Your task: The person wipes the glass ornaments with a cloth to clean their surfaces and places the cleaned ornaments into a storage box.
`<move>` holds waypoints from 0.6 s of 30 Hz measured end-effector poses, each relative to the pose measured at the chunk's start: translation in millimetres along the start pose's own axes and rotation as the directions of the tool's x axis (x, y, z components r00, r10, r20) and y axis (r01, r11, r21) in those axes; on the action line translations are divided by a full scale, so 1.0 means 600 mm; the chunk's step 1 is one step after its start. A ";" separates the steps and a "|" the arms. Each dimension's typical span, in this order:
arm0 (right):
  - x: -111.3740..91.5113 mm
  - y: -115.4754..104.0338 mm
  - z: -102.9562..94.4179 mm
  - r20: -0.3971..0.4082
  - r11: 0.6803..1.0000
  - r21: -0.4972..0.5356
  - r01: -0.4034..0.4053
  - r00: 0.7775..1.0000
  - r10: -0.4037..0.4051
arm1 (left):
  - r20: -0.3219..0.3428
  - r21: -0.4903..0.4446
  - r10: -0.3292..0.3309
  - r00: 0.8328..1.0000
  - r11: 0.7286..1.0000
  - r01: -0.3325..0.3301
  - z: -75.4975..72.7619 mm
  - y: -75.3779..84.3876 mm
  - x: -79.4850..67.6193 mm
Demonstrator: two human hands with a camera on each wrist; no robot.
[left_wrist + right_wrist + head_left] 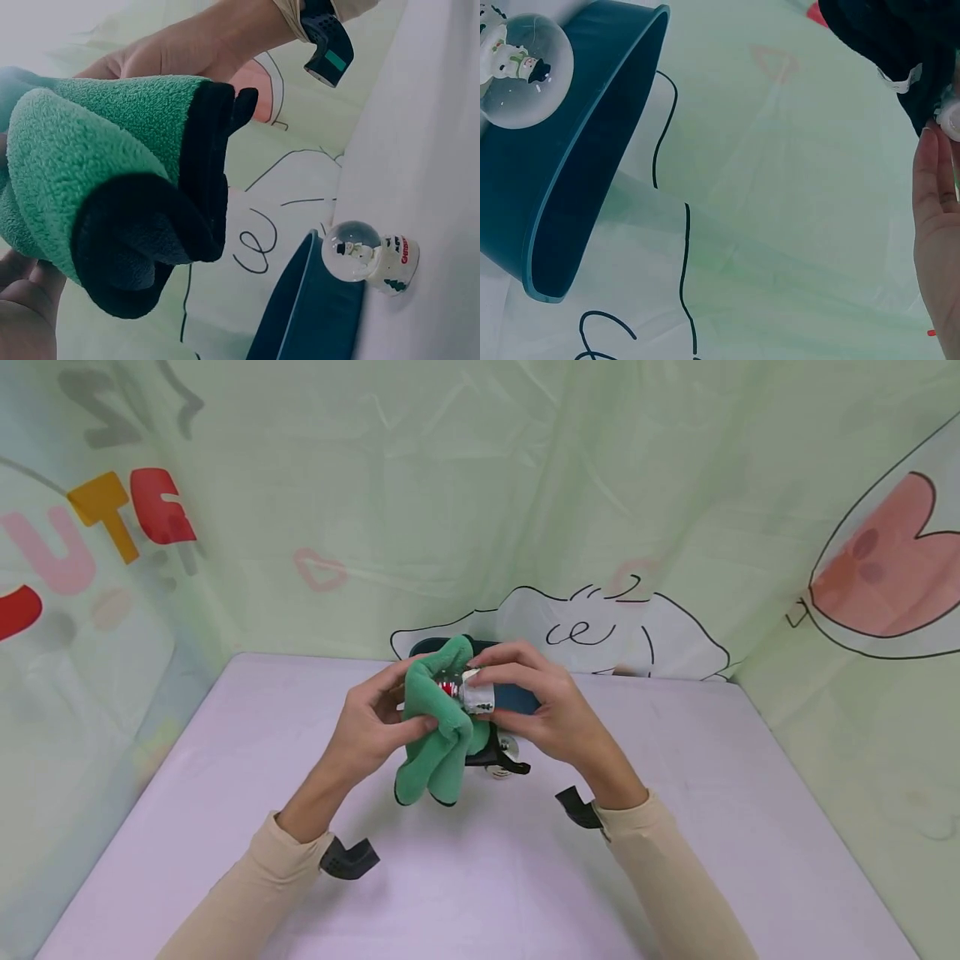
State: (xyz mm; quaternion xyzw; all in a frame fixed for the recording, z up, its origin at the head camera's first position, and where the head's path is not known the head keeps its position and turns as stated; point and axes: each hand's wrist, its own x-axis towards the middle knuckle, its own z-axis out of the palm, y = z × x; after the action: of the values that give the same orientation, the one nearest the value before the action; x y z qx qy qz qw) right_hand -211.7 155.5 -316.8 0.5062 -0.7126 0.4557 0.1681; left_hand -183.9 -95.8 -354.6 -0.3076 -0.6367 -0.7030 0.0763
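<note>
In the head view my left hand (367,722) grips a green plush cloth (431,710) with dark edging, thumb on its near side. The fingers and thumb of my right hand (543,697) pinch the pale base of a small snow globe (478,695). Its clear end, with red inside, lies against the cloth's folds. The left wrist view shows the cloth (90,142) curled over, its dark underside facing out; the held globe is hidden there. A second snow globe (352,251), with a snowman inside and a white base, stands upright on the table below the hands.
Directly behind the second globe is a dark blue bin (592,135), partly covered by the hands and cloth in the head view. The pale table (480,877) backs onto a printed curtain (450,510). Black wrist mounts (350,858) stick out from both cuffs.
</note>
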 end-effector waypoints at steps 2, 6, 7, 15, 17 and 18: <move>0.000 0.001 0.000 -0.005 1.000 -0.010 0.011 1.000 -0.011 | 0.004 -0.009 -0.005 1.000 1.000 0.006 0.000 0.000 0.000; -0.001 0.002 0.000 -0.006 1.000 -0.021 0.007 1.000 -0.007 | 0.010 -0.007 -0.012 1.000 1.000 0.012 -0.001 -0.001 -0.001; -0.002 0.002 0.000 -0.006 1.000 -0.023 0.002 1.000 -0.003 | 0.012 -0.004 -0.013 1.000 1.000 0.013 -0.001 -0.001 -0.001; -0.008 0.005 -0.002 -0.022 0.999 -0.028 -0.019 1.000 0.018 | 0.028 0.020 -0.003 1.000 1.000 0.003 0.001 0.001 0.000; -0.008 0.004 -0.003 -0.020 0.999 -0.027 -0.020 1.000 0.019 | 0.034 0.033 -0.001 0.999 0.999 -0.001 0.002 0.002 0.000; -0.007 0.004 -0.003 -0.017 0.999 -0.024 -0.021 1.000 0.021 | 0.038 0.042 0.000 0.999 0.999 -0.001 0.003 0.003 0.000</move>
State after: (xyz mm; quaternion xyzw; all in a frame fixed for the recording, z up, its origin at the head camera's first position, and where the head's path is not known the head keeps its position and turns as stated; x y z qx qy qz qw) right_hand -212.3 159.8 -320.0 0.4928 -0.7219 0.4530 0.1756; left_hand -182.5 -94.7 -353.2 -0.3193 -0.6525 -0.6836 0.0708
